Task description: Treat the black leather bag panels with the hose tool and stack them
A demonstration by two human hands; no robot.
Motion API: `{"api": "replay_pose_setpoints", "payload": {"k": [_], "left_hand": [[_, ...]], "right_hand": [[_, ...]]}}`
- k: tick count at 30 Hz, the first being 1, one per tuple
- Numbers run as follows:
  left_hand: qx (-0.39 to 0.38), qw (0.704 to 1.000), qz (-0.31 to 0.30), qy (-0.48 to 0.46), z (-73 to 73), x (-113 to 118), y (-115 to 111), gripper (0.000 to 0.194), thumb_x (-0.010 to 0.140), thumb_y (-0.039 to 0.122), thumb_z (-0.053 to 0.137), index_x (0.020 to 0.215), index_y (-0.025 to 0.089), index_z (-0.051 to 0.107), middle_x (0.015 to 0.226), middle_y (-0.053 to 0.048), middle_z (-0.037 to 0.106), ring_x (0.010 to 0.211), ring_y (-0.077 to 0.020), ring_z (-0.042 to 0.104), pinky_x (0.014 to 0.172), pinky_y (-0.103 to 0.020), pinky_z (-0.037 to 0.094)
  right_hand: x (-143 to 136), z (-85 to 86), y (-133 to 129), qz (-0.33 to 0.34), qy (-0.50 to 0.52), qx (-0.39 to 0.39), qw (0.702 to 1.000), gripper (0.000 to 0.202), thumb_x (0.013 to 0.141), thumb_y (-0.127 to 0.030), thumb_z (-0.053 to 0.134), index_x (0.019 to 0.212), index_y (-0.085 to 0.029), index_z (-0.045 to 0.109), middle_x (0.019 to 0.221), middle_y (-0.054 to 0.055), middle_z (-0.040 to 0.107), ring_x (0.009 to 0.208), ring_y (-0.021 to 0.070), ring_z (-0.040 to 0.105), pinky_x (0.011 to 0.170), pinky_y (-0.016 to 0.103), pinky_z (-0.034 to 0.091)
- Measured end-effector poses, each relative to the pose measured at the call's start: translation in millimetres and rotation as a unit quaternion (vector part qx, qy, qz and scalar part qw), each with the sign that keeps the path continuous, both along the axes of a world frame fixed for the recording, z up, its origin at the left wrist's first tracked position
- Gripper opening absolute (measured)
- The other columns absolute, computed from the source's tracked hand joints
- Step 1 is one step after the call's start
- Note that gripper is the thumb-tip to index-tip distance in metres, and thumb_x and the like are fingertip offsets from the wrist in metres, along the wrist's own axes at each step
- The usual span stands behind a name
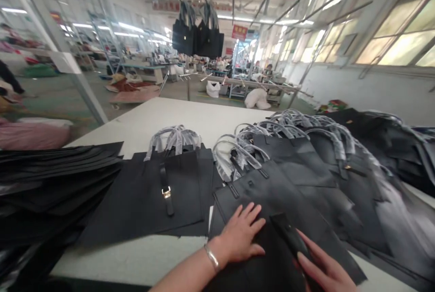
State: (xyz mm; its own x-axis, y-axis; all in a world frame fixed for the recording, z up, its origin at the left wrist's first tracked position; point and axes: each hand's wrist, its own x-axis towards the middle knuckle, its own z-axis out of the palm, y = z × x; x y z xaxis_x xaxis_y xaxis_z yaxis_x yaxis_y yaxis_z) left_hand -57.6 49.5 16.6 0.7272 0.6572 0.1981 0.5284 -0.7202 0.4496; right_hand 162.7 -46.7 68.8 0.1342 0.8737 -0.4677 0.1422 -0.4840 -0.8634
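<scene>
Two bare hands: left hand [238, 237] open, flat on black bag [272, 192]; right hand [324, 267], nearer, grips dark piece [287, 233] pointing far left.

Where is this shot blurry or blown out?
In the head view, the windows and ceiling tubes glare white, the plastic wrapping at lower right smears, the black stack at left loses detail in shadow, and the edges look stretched.

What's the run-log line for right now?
left hand: spread, palm-down on black bag | right hand: gripping dark piece | gold-buckled bag: lying to the left
</scene>
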Motion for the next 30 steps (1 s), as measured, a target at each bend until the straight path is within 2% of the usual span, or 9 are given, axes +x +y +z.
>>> {"api": "replay_pose_setpoints", "payload": {"k": [3,7,10,14,20,22,25,27,30], "left_hand": [[-0.021,1.000,-0.010,0.004,-5.2,7,-21,0.060,0.090,0.052,0.054,0.143,0.026,0.040,0.157,-0.010,0.026,0.145,-0.0313,0.020,0.116,-0.056,0.017],[-0.038,0.998,-0.044,0.001,-2.6,-12,-41,0.051,0.090,0.047,0.053,0.137,0.027,0.047,0.153,-0.007,0.035,0.143,-0.0301,0.027,0.117,-0.054,0.017],[-0.044,0.997,-0.057,0.000,-1.5,-21,-51,0.050,0.089,0.044,0.054,0.136,0.027,0.049,0.152,-0.006,0.037,0.142,-0.0301,0.029,0.117,-0.054,0.017],[-0.043,0.997,-0.068,0.003,0.4,-22,-55,0.050,0.089,0.042,0.053,0.137,0.027,0.049,0.151,-0.006,0.038,0.141,-0.0303,0.030,0.117,-0.055,0.018],[-0.039,0.997,-0.060,-0.002,-1.6,-22,-54,0.049,0.090,0.043,0.053,0.136,0.027,0.048,0.152,-0.005,0.037,0.142,-0.0290,0.028,0.118,-0.053,0.016],[-0.040,0.997,-0.058,-0.009,-2.3,-23,-55,0.049,0.090,0.042,0.053,0.136,0.027,0.048,0.152,-0.004,0.036,0.143,-0.0287,0.027,0.118,-0.053,0.015],[-0.043,0.997,-0.057,-0.021,-1.4,-24,-55,0.049,0.089,0.042,0.054,0.135,0.026,0.049,0.152,-0.005,0.038,0.142,-0.0290,0.028,0.118,-0.053,0.015],[-0.044,0.997,-0.057,-0.026,-0.2,-25,-55,0.048,0.089,0.041,0.055,0.134,0.026,0.050,0.151,-0.005,0.039,0.142,-0.0294,0.029,0.118,-0.053,0.015],[-0.044,0.997,-0.060,-0.021,0.2,-25,-54,0.047,0.088,0.041,0.056,0.133,0.025,0.051,0.150,-0.005,0.040,0.141,-0.0296,0.030,0.118,-0.053,0.016]], "right_hand": [[-5,9.8,26,0.039,0.004,0.004,0.999,0.094,0.072,-0.059,0.067,0.150,-0.019,0.031,0.066,-0.002,0.066,0.040,0.0134,0.055,0.040,0.025,0.045],[-8,16.9,56,0.087,-0.009,0.010,0.996,0.075,0.080,-0.050,0.062,0.146,-0.022,0.038,0.067,-0.005,0.062,0.039,0.0101,0.054,0.038,0.022,0.042],[-11,23.3,70,0.127,-0.026,-0.011,0.992,0.069,0.083,-0.047,0.060,0.144,-0.023,0.040,0.066,-0.006,0.059,0.038,0.0097,0.054,0.036,0.021,0.041],[-23,33.1,83,0.148,-0.052,-0.031,0.987,0.064,0.085,-0.044,0.057,0.142,-0.021,0.043,0.066,-0.005,0.059,0.036,0.0092,0.052,0.034,0.021,0.041],[-51,37.6,118,0.159,-0.112,-0.004,0.981,0.057,0.085,-0.039,0.059,0.137,-0.019,0.051,0.062,-0.003,0.061,0.035,0.0102,0.052,0.034,0.022,0.041],[-47,41.9,126,0.140,-0.121,0.020,0.982,0.057,0.087,-0.041,0.056,0.139,-0.021,0.048,0.065,-0.003,0.060,0.038,0.0099,0.053,0.036,0.021,0.042],[-27,54.1,127,0.088,-0.130,0.054,0.986,0.057,0.089,-0.044,0.052,0.141,-0.025,0.042,0.068,-0.004,0.058,0.041,0.0098,0.055,0.039,0.021,0.044],[-13,61.8,122,0.076,-0.130,0.041,0.988,0.057,0.087,-0.046,0.055,0.139,-0.024,0.045,0.066,-0.005,0.057,0.040,0.0097,0.054,0.038,0.021,0.043],[-4,63.9,120,0.098,-0.140,-0.011,0.985,0.054,0.084,-0.044,0.059,0.133,-0.021,0.053,0.060,-0.005,0.055,0.035,0.0099,0.052,0.034,0.021,0.040]]}}
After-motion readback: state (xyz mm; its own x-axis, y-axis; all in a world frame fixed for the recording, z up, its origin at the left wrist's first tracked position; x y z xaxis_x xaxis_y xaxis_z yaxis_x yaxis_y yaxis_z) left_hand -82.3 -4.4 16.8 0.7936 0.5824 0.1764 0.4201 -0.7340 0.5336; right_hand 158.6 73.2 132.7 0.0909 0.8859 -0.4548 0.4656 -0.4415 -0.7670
